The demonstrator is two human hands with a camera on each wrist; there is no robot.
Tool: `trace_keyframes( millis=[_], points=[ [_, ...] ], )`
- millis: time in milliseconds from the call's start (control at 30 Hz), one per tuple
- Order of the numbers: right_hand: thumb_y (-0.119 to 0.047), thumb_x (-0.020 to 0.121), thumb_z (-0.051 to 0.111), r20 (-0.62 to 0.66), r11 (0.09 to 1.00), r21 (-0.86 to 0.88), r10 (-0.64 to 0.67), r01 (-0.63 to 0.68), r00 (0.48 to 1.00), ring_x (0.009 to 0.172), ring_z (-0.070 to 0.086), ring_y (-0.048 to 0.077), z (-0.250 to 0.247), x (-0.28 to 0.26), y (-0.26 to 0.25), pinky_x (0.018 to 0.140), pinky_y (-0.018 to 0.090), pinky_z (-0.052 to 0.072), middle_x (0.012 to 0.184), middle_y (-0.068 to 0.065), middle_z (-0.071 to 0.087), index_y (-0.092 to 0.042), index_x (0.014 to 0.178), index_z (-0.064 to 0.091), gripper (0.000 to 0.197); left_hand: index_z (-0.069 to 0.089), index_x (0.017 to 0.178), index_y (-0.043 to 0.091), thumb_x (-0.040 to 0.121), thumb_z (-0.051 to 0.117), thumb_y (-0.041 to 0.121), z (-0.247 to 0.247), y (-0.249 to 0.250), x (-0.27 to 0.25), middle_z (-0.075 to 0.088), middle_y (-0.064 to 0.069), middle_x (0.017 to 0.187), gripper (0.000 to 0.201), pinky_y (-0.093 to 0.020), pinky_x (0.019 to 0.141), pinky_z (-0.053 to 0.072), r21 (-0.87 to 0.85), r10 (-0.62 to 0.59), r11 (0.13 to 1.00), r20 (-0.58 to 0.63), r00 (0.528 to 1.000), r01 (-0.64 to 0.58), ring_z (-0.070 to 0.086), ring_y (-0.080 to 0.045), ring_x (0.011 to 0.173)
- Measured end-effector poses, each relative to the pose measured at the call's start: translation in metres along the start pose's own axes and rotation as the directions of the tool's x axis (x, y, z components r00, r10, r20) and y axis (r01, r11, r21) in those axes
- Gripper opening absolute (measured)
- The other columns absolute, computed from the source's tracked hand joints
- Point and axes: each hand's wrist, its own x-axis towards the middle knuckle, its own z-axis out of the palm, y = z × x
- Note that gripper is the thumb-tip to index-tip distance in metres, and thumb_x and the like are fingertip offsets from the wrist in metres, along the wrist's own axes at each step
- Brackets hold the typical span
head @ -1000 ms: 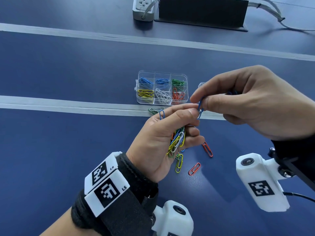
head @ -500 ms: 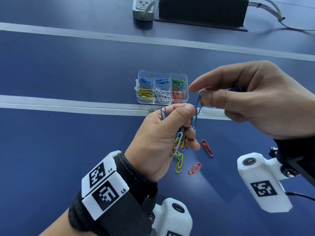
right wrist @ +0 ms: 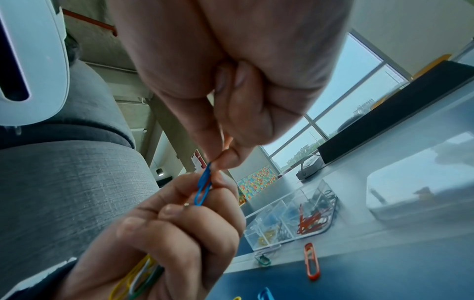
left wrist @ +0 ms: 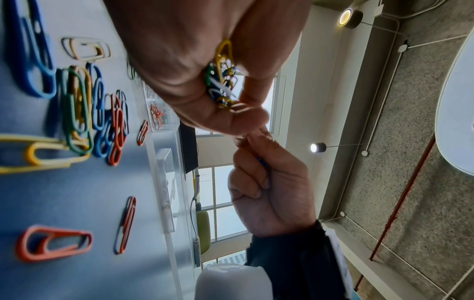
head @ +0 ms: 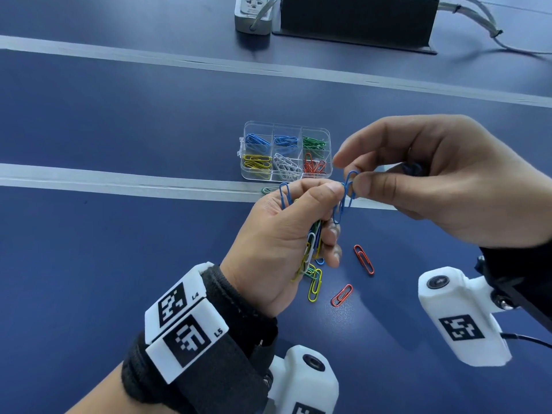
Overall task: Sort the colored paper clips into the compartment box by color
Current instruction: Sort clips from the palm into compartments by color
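My left hand (head: 286, 234) is held above the blue table and grips a bunch of mixed paper clips (head: 312, 249), yellow, white, green and blue; the bunch of clips (left wrist: 221, 81) shows in its palm. My right hand (head: 433, 180) pinches a blue clip (head: 346, 192) between thumb and forefinger, right at the left thumb tip; the blue clip (right wrist: 204, 183) hangs between both hands. The clear compartment box (head: 328, 135) sits just beyond, holding blue, green, yellow, white and red clips in separate cells.
Loose clips lie on the table under my hands: two red clips (head: 363, 258) (head: 342, 295), a yellow clip (head: 314, 286) and a green clip (head: 268, 190) on the grey strip. A power strip (head: 254, 13) and a black panel (head: 358, 22) stand at the far edge.
My right hand has drawn the blue clip up and slightly right, out of the bunch. The left hand has stayed almost still with the bunch.
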Motion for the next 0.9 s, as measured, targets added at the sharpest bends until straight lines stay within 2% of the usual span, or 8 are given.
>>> trace_keyframes(
  millis=[67,167,267,367,533,700,900],
  points=[
    [-0.018,0.069,0.071,0.001,0.999,-0.034,0.019,-0.019,1.000,0.040,0.045,0.000,-0.0010,0.0007,-0.0025,0.042,0.003,0.031,0.064,-0.005,0.063,-0.019,0.088,0.069,0.019,0.055,0.069,0.011,0.076,0.066,0.011,-0.0017,0.0000,0.0004,0.042,0.001,0.058,0.013,-0.016,0.036,0.036,-0.016,-0.019,1.000,0.003,1.000,0.019,0.042,-0.009,0.043],
    [-0.011,0.072,0.070,0.010,0.995,-0.087,0.048,-0.047,0.999,0.042,0.048,-0.002,-0.0015,0.0029,-0.0058,0.043,0.001,0.032,0.059,-0.008,0.064,-0.017,0.089,0.071,0.018,0.054,0.065,0.013,0.073,0.062,0.016,-0.0024,0.0023,0.0001,0.044,0.001,0.057,0.012,-0.016,0.036,0.036,-0.040,-0.053,0.998,-0.004,0.999,0.053,0.042,-0.008,0.044],
    [-0.008,0.073,0.072,0.013,0.988,-0.139,0.069,-0.067,0.998,0.041,0.047,-0.001,-0.0031,0.0049,-0.0059,0.042,0.002,0.031,0.060,-0.005,0.065,-0.017,0.087,0.073,0.017,0.052,0.064,0.013,0.070,0.059,0.019,-0.0015,0.0040,-0.0004,0.043,0.001,0.057,0.010,-0.016,0.036,0.035,-0.046,-0.062,0.997,-0.003,0.998,0.062,0.042,-0.008,0.044],
    [-0.008,0.072,0.073,0.033,0.985,-0.155,0.086,-0.080,0.996,0.048,0.050,-0.001,-0.0035,0.0050,-0.0058,0.045,0.004,0.035,0.062,-0.002,0.067,-0.021,0.085,0.074,0.018,0.052,0.064,0.013,0.073,0.061,0.017,-0.0017,0.0026,-0.0001,0.043,0.000,0.059,0.013,-0.016,0.036,0.035,-0.047,-0.079,0.996,0.000,0.997,0.079,0.042,-0.008,0.045],
    [-0.006,0.073,0.072,0.005,0.990,-0.104,0.097,-0.096,0.995,0.040,0.045,0.001,-0.0038,0.0056,-0.0053,0.039,0.001,0.029,0.056,-0.007,0.063,-0.018,0.086,0.074,0.017,0.054,0.067,0.014,0.072,0.061,0.019,-0.0012,0.0028,-0.0002,0.042,0.000,0.062,0.010,-0.016,0.036,0.034,-0.042,-0.082,0.996,-0.019,0.996,0.081,0.041,-0.007,0.045],
    [-0.006,0.071,0.070,0.012,0.997,-0.010,0.076,-0.076,0.997,0.038,0.049,0.002,-0.0016,0.0054,-0.0056,0.039,0.001,0.031,0.054,-0.008,0.063,-0.008,0.088,0.073,0.017,0.053,0.073,0.012,0.071,0.061,0.022,-0.0007,0.0035,-0.0001,0.046,0.001,0.061,0.012,-0.014,0.035,0.034,-0.024,-0.069,0.997,-0.028,0.997,0.068,0.041,-0.007,0.045],
    [0.001,0.072,0.069,-0.026,0.997,0.035,0.072,-0.071,0.997,0.036,0.051,0.001,-0.0030,0.0048,-0.0034,0.038,0.000,0.032,0.051,-0.009,0.063,-0.003,0.082,0.070,0.011,0.065,0.065,0.016,0.070,0.062,0.020,0.0005,0.0062,-0.0009,0.051,0.003,0.061,0.007,-0.013,0.035,0.034,0.014,-0.035,0.999,-0.011,0.999,0.035,0.041,-0.006,0.043]
  ],
)
